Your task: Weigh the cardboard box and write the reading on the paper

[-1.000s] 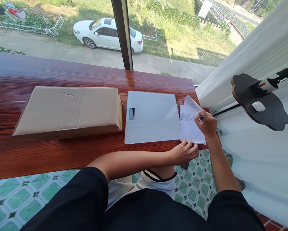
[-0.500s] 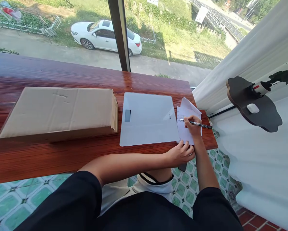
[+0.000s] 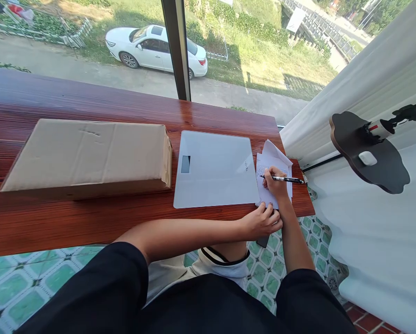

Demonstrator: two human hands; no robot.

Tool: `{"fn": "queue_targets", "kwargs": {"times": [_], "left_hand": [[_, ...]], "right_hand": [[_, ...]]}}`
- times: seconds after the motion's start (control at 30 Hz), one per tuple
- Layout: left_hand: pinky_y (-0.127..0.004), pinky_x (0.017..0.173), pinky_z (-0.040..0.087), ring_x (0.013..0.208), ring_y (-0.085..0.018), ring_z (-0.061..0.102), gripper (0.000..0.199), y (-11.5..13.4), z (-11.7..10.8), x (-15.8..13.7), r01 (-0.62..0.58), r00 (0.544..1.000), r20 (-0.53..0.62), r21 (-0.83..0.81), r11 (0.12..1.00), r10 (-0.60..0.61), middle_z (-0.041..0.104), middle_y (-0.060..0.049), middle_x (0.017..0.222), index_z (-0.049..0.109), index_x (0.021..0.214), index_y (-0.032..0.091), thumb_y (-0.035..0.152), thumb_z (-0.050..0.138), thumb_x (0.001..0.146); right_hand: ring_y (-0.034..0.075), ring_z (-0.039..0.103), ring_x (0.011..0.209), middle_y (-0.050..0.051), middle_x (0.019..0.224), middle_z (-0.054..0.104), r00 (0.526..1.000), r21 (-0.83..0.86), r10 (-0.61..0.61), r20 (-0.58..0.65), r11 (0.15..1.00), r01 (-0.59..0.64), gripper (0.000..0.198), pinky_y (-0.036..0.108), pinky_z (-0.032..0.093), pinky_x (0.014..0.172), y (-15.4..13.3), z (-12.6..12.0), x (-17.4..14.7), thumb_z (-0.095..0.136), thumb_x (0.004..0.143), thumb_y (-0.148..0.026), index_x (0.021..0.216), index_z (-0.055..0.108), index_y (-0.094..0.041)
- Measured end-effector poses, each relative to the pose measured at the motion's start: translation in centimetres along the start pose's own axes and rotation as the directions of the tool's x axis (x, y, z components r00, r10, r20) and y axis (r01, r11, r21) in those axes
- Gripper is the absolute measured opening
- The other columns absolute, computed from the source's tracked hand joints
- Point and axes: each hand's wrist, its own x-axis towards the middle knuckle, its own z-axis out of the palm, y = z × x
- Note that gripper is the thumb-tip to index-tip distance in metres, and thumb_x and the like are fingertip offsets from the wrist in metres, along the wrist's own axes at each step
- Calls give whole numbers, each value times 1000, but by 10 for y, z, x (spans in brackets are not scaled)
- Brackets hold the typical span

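A small stack of white papers (image 3: 275, 160) with lines of writing lies at the right end of the red-brown wooden counter (image 3: 89, 106). My right hand (image 3: 274, 182) rests on the papers and grips a black pen (image 3: 284, 179), its tip at the sheet's left side. My left hand (image 3: 262, 220) lies at the counter's near edge, fingers pressing the papers' lower corner. Left of the papers lies a flat white scale (image 3: 214, 169) with a small dark display.
A long closed cardboard box (image 3: 89, 155) lies on the counter left of the scale. A window with a dark post (image 3: 176, 46) runs behind. At the right are a white curtain (image 3: 361, 65) and a dark wavy shelf (image 3: 371, 153). Green patterned tiles (image 3: 27, 283) cover the floor.
My right hand has moved from the papers' upper right down to their left side, turning the pen so it lies level. My left hand stays on the paper's lower corner.
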Motion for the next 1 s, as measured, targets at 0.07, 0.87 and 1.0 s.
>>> {"fn": "queue_targets", "kwargs": {"times": [0.07,0.87,1.0], "left_hand": [[-47,86,46,110,-32,62,35,0,-1,0,-7,1000,28,-11,1000,7,63,-15,120,58,125,14,20,42,95],[-47,84,44,108,-34,64,32,1,2,-2,9,997,-77,64,998,-4,63,-12,115,61,118,15,17,41,94],[-47,83,45,108,-33,64,31,1,0,-1,-1,1000,-23,42,999,2,63,-14,117,60,119,14,18,43,94]], "right_hand": [[13,50,45,-1,52,55,999,-19,-25,24,999,25,42,30,45,58,0,0,1,50,96,-50,66,45,-21],[13,49,47,-2,52,52,999,-18,-46,12,999,46,41,30,44,61,3,2,1,50,98,-45,66,45,-21],[12,49,48,-3,52,52,998,-23,-61,24,998,61,40,29,44,62,0,0,1,50,98,-44,66,44,-20]]}}
